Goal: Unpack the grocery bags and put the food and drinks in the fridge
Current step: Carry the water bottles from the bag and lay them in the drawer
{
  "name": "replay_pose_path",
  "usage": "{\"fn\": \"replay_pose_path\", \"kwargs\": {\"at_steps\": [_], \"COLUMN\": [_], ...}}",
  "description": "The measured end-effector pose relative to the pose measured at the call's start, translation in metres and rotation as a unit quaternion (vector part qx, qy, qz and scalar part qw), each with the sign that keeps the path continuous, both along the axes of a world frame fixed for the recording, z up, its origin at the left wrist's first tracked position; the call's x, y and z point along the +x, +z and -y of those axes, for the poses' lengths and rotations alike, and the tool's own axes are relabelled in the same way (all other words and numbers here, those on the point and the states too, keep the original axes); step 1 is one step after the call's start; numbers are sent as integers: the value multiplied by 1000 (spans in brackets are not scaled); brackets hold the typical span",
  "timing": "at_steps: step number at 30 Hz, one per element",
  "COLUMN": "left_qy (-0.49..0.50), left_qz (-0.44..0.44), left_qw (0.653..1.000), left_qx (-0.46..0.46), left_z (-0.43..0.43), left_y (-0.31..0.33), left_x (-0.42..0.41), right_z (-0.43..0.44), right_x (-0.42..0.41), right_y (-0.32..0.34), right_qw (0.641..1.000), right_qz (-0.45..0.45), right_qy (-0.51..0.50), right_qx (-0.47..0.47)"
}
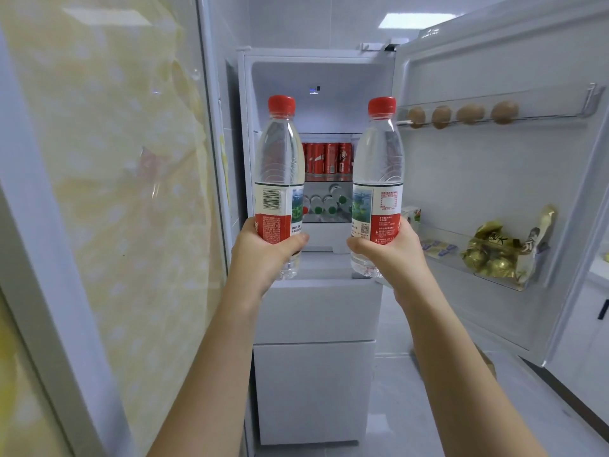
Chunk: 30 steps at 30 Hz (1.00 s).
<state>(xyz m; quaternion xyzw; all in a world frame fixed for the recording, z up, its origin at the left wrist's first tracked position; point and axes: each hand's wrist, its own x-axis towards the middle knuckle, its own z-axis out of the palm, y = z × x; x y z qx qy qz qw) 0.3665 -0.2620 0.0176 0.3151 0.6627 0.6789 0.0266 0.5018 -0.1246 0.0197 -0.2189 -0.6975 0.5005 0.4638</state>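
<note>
**Q:** What is at the far left?
**A:** A glass panel [108, 192] with pale yellow, white-dotted fabric behind it, just beside an open white fridge [316, 311].

**Q:** And the hands?
**A:** Both bare arms reach forward. The left hand [263, 255] has its fingers curled round the lower part of the left water bottle [280, 166], which is upright, clear, with a red cap and a red-and-white label. The right hand [392, 255] grips the right water bottle [379, 179], a matching one, in the same way. The two bottles are held side by side but apart, in front of the open fridge compartment, resting on no shelf.

**Q:** What shows between them?
**A:** Inside the fridge, a row of red cola cans [328, 158] stands on a shelf. Below it, green-capped bottles [324, 202] lie on their sides, caps facing out.

**Q:** And on the right?
**A:** The fridge door [461, 179] stands open. Its top rack holds four brown eggs [461, 113] in a row. A lower door shelf holds a small carton [412, 214], yellow wrapped packets [438, 247] and a crinkled gold foil bag [504, 255]
</note>
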Motion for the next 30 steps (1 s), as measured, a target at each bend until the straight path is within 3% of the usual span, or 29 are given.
{"fn": "replay_pose_path", "kwargs": {"at_steps": [10,30], "left_qy": [7,55], "left_qz": [10,19], "left_qw": [1000,998], "left_qx": [9,12], "left_z": [-46,-210], "left_y": [-9,-28], "left_x": [-36,-133], "right_z": [-45,-225], "right_x": [-37,-161], "right_y": [-7,-21], "right_qw": [1000,998], "right_qz": [1,21], "right_qy": [15,64], "right_qx": [-9,-10]}}
